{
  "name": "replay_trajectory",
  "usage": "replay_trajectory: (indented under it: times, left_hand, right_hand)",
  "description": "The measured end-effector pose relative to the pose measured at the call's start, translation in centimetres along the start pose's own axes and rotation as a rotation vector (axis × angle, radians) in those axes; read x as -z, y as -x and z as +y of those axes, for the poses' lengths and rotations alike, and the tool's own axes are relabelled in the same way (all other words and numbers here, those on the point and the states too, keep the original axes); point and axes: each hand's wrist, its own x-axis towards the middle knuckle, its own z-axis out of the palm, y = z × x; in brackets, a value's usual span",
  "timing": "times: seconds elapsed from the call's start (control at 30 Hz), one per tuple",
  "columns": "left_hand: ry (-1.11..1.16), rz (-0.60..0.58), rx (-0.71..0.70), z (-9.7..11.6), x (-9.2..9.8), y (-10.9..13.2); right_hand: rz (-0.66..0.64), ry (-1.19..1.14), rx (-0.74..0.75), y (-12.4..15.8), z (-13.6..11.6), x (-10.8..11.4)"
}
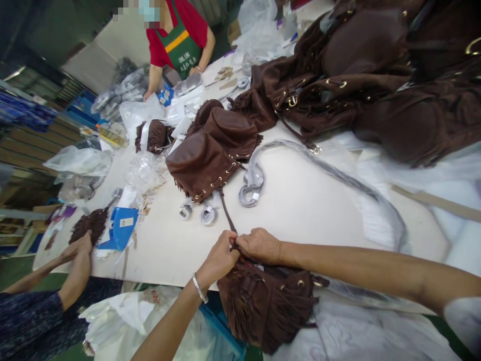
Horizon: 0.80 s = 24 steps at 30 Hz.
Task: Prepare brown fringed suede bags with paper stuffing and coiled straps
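Observation:
Both of my hands meet at the front edge of the table, pinching a thin brown leather strap (226, 213). My left hand (219, 258), with a silver bangle at the wrist, is closed on it. Against it, my right hand (260, 245) is closed on the same strap from the other side. Just below hangs a brown fringed bag (266, 306) with gold eyelets, against the table edge and my lap. The strap runs up toward a brown leather bag (210, 150) lying on the table. Its exact fastening between my fingers is hidden.
More brown bags (338, 85) are heaped at the right. Wrapped coils (250, 190) and a long plastic-covered strap (330, 170) lie mid-table. A blue holder (122, 228) stands at left, near another person's hands (80, 245) on a fringed piece. A co-worker in a green apron (180, 50) stands opposite.

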Motion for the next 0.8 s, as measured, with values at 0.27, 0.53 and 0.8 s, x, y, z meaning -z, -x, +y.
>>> replay_trajectory:
  times: [0.27, 0.53, 0.8]
  left_hand:
    - [-0.177, -0.089, -0.011, 0.5, 0.5, 0.4]
    - [-0.560, -0.031, -0.138, 2.8, 1.4, 0.5]
    - [-0.772, -0.312, -0.225, 3.4, 2.0, -5.0]
  right_hand:
    - [-0.056, -0.264, 0.102, 1.5, 3.2, 2.4]
    - [-0.121, -0.240, -0.445, 4.4, 3.1, 4.0]
    - [-0.503, -0.307, -0.528, 8.0, 2.2, 4.5]
